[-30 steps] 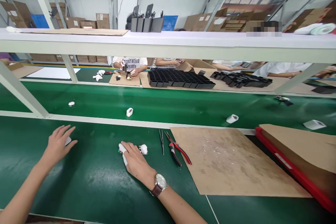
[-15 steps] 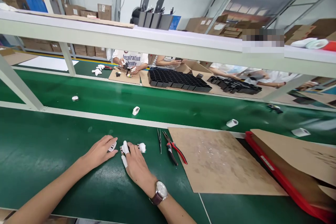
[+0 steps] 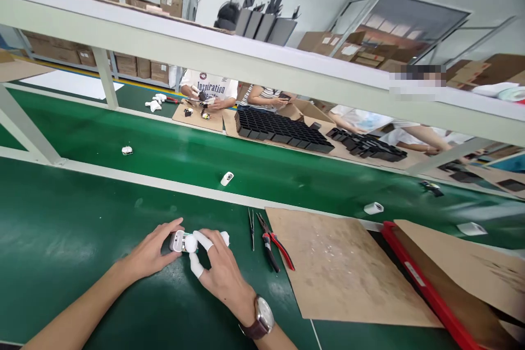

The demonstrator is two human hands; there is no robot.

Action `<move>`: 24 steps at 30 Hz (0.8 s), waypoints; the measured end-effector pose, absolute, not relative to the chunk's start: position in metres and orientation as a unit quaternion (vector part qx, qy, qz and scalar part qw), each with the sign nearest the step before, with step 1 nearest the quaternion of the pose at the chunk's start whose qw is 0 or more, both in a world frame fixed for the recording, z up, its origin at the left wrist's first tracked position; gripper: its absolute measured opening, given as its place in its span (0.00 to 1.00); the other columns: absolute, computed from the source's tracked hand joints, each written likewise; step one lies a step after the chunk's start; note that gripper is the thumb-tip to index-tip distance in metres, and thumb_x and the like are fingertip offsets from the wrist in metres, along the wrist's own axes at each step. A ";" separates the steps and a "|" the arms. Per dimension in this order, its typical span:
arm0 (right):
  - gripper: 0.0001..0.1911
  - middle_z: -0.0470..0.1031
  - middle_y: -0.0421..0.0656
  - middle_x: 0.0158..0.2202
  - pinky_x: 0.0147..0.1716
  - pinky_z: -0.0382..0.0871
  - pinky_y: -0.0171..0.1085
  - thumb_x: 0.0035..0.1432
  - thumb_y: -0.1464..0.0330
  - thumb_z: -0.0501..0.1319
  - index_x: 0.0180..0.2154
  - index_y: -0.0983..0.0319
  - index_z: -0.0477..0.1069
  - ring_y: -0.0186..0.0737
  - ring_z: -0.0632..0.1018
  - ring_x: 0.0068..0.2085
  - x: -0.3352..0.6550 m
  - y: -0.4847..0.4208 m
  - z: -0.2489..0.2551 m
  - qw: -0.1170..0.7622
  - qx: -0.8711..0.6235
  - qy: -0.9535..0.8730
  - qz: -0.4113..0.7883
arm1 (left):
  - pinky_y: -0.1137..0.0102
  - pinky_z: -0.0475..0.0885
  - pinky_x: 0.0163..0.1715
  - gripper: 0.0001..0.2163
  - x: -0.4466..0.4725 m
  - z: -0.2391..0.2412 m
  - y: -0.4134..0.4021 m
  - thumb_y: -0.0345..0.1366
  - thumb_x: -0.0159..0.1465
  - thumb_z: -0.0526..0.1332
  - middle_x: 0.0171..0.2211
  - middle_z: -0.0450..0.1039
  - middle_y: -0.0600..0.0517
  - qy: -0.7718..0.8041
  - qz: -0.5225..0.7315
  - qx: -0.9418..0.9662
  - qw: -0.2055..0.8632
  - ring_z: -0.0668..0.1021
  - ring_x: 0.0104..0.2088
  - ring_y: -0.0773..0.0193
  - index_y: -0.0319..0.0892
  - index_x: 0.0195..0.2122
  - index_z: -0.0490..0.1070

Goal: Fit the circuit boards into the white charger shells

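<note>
My left hand (image 3: 155,251) is curled round a small white plastic housing (image 3: 177,241) with two slots in its end, like a charger case. Against the housing's right side is a small circuit board (image 3: 185,250), bearing a round white part (image 3: 191,243). My right hand (image 3: 223,268) pinches this board end between thumb and index finger, both in white finger cots; a watch is on its wrist. How far the board sits inside the housing I cannot tell. Partly behind my right fingers lies another white piece (image 3: 225,238).
Tweezers (image 3: 251,229) and red-black pliers (image 3: 270,243) lie right of my hands, beside a cardboard sheet (image 3: 340,268) and a red-edged bin (image 3: 422,279). White housings (image 3: 227,178) lie on the green belt (image 3: 172,158). Co-workers sit beyond, near black trays (image 3: 283,131).
My hands have come together, bringing the white housing and the circuit board into contact. The right hand has lifted the board from the table; the view has shifted slightly.
</note>
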State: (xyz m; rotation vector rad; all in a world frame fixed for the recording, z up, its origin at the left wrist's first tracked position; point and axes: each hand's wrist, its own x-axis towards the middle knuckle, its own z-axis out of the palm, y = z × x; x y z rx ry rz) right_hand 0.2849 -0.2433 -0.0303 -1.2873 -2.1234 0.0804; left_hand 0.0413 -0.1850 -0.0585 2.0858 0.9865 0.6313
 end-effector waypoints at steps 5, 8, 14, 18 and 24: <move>0.22 0.74 0.51 0.52 0.49 0.75 0.50 0.68 0.74 0.58 0.62 0.59 0.65 0.50 0.76 0.50 0.277 -0.247 -0.015 0.281 -0.476 -0.833 0.021 | 0.49 0.68 0.64 0.38 0.048 -0.064 -0.191 0.36 0.72 0.62 0.62 0.72 0.48 0.356 0.270 0.829 0.337 0.73 0.63 0.49 0.59 0.76 0.40; 0.21 0.74 0.51 0.52 0.47 0.75 0.49 0.69 0.74 0.58 0.61 0.60 0.65 0.51 0.76 0.49 0.276 -0.247 -0.013 0.264 -0.478 -0.837 0.021 | 0.49 0.69 0.62 0.39 0.047 -0.065 -0.191 0.34 0.72 0.61 0.62 0.72 0.46 0.344 0.271 0.836 0.331 0.73 0.62 0.48 0.58 0.76 0.38; 0.16 0.73 0.53 0.53 0.44 0.75 0.50 0.69 0.74 0.57 0.57 0.62 0.68 0.52 0.74 0.49 0.274 -0.245 -0.006 0.236 -0.470 -0.850 0.014 | 0.49 0.69 0.61 0.38 0.046 -0.057 -0.191 0.34 0.73 0.61 0.62 0.72 0.47 0.342 0.273 0.839 0.323 0.72 0.61 0.49 0.59 0.76 0.39; 0.12 0.72 0.53 0.52 0.42 0.75 0.50 0.68 0.75 0.58 0.52 0.63 0.72 0.53 0.73 0.48 0.270 -0.243 -0.006 0.217 -0.468 -0.857 0.011 | 0.50 0.71 0.60 0.36 0.047 -0.054 -0.193 0.34 0.72 0.61 0.63 0.71 0.45 0.345 0.262 0.837 0.336 0.73 0.60 0.49 0.57 0.75 0.42; 0.17 0.73 0.53 0.54 0.47 0.77 0.50 0.70 0.72 0.60 0.59 0.62 0.68 0.52 0.75 0.50 0.271 -0.242 -0.006 0.235 -0.464 -0.853 0.041 | 0.53 0.73 0.60 0.37 0.046 -0.059 -0.193 0.34 0.71 0.62 0.63 0.72 0.47 0.355 0.253 0.825 0.358 0.74 0.62 0.49 0.57 0.76 0.44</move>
